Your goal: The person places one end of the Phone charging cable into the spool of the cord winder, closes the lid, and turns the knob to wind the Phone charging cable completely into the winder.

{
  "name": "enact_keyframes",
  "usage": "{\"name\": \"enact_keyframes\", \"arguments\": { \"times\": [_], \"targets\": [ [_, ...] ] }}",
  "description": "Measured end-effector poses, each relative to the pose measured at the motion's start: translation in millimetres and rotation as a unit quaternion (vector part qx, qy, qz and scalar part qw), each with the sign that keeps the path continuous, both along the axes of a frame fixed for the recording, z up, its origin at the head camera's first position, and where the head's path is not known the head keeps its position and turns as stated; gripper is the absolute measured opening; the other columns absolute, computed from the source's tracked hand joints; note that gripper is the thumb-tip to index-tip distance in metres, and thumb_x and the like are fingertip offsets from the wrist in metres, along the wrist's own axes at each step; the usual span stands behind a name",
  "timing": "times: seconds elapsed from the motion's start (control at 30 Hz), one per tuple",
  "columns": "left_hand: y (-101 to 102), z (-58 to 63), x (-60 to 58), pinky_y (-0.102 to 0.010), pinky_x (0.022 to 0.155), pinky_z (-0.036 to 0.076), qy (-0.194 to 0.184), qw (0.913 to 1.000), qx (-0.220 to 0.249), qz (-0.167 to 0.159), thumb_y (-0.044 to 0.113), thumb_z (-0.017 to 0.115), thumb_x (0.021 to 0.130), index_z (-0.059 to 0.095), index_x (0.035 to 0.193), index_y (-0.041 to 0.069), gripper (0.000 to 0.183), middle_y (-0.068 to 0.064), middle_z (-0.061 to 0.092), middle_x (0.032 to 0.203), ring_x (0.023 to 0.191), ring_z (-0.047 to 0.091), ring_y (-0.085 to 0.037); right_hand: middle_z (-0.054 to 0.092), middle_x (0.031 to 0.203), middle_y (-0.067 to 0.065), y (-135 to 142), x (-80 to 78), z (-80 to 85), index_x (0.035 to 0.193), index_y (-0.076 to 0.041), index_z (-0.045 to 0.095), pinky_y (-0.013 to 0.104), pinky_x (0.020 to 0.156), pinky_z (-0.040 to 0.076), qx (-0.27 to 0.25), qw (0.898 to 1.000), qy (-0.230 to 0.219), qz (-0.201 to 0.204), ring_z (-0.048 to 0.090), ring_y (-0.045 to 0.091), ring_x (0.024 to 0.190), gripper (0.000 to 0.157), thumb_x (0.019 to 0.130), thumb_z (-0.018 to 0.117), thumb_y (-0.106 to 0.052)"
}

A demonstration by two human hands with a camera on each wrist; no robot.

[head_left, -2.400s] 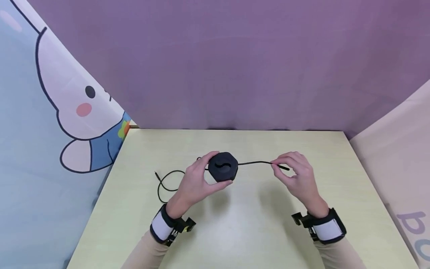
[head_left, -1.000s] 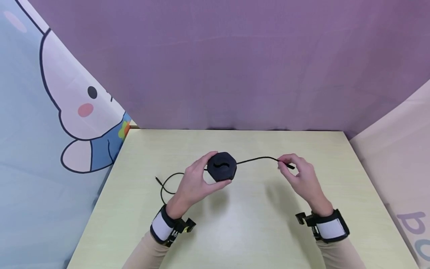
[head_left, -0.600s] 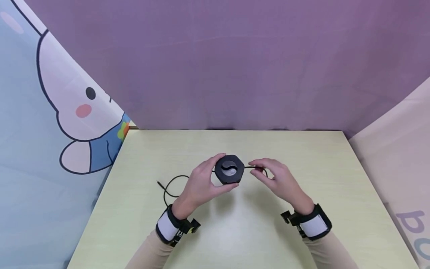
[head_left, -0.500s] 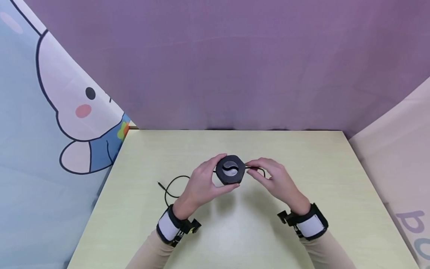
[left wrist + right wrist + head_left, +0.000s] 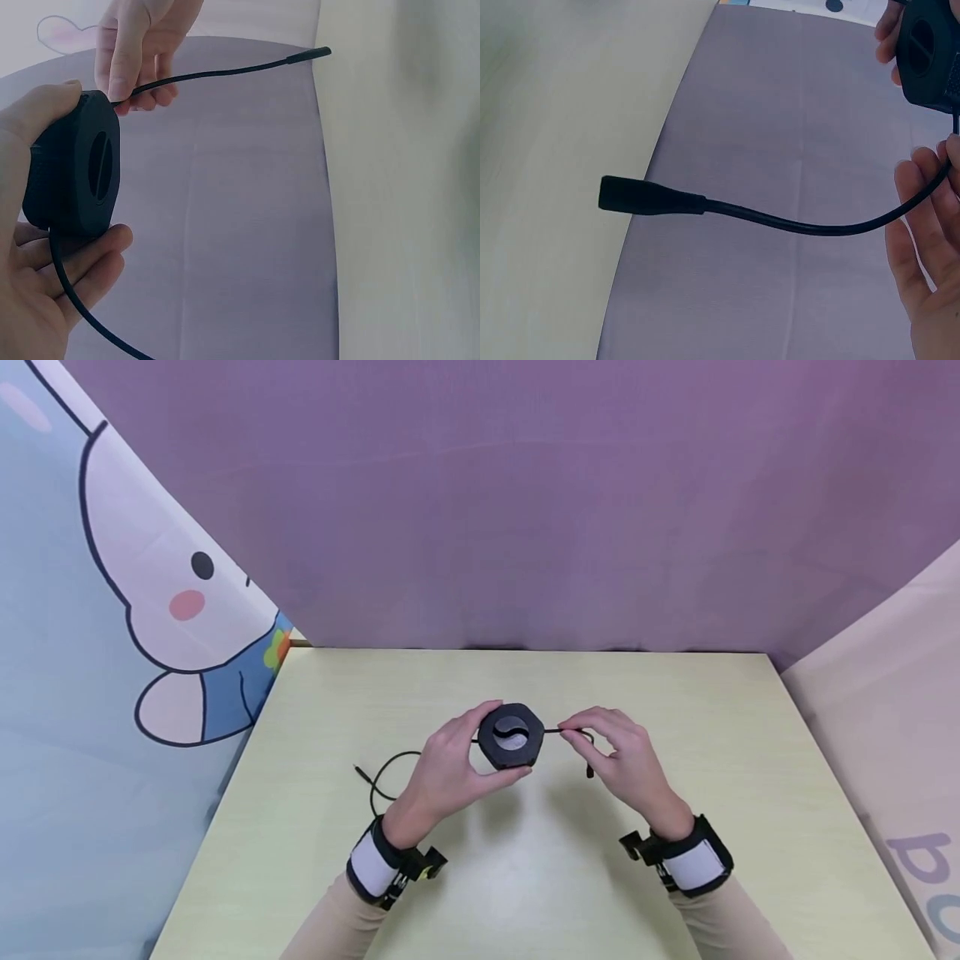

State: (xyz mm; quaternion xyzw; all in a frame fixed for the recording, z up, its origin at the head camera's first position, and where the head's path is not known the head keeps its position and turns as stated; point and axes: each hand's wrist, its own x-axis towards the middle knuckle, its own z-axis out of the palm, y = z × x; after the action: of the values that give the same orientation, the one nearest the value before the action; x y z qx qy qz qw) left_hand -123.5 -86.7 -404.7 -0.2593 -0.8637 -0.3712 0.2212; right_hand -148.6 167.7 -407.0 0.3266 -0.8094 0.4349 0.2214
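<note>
Purple cloth (image 5: 525,510) rises behind the far edge of our pale worktop (image 5: 360,681). Past the left edge we see blue cloth (image 5: 60,810) with a big white cartoon animal (image 5: 153,585) that has a pink cheek (image 5: 187,606). Past the right edge is pinkish white cloth (image 5: 885,693) with letters (image 5: 930,838) low down. Our left hand (image 5: 448,762) grips a black case (image 5: 512,735) with flat sides and holds it up above the worktop, about midway between the left and right edges. Our right hand (image 5: 618,756) pinches a thin black cord (image 5: 810,229) just beside the case, and the cord's thick end (image 5: 649,196) hangs down. More cord loops out toward the left edge, ending in a small tip (image 5: 362,772). We cannot tell if that touches the worktop. Soft shadows (image 5: 588,806) from both hands fall on the worktop below.
</note>
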Motion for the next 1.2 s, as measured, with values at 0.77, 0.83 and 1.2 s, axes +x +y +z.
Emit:
{"name": "enact_keyframes", "arguments": {
  "times": [0.77,0.83,1.2],
  "targets": [
    [-8,-0.3,1.2,-0.043,0.091,0.06,-0.028,0.9995,0.007,0.016,0.039,0.096,0.069,0.058,0.137,0.004,0.085,-0.012,0.073,0.122,0.109,0.071,-0.028,0.076,0.089,0.01,28,-1.9,-1.4,0.099,-0.004,0.078,0.013,0.091,0.047,-0.027,0.999,-0.002,-0.042,0.068,0.018,0.087,0.023,0.082,0.078,0.012],
    [-7,-0.6,0.6,-0.042,0.091,0.06,-0.027,0.9995,0.003,0.015,0.039,0.096,0.069,0.058,0.137,0.004,0.086,-0.012,0.073,0.122,0.109,0.071,-0.027,0.075,0.09,0.01,30,-2.7,-1.6,0.099,-0.003,0.077,0.014,0.09,0.047,-0.025,0.999,0.001,-0.046,0.068,0.016,0.088,0.02,0.084,0.078,0.01],
    [-9,-2.1,-1.9,-0.043,0.092,0.059,-0.026,0.9995,0.011,0.017,0.038,0.095,0.07,0.057,0.139,0.003,0.086,-0.014,0.072,0.124,0.111,0.07,-0.029,0.075,0.09,0.012,45,-7.3,-3.6,0.099,0.0,0.077,0.012,0.088,0.048,-0.039,0.996,0.016,-0.081,0.063,-0.002,0.093,0.024,0.081,0.076,0.016]
  ]
}}
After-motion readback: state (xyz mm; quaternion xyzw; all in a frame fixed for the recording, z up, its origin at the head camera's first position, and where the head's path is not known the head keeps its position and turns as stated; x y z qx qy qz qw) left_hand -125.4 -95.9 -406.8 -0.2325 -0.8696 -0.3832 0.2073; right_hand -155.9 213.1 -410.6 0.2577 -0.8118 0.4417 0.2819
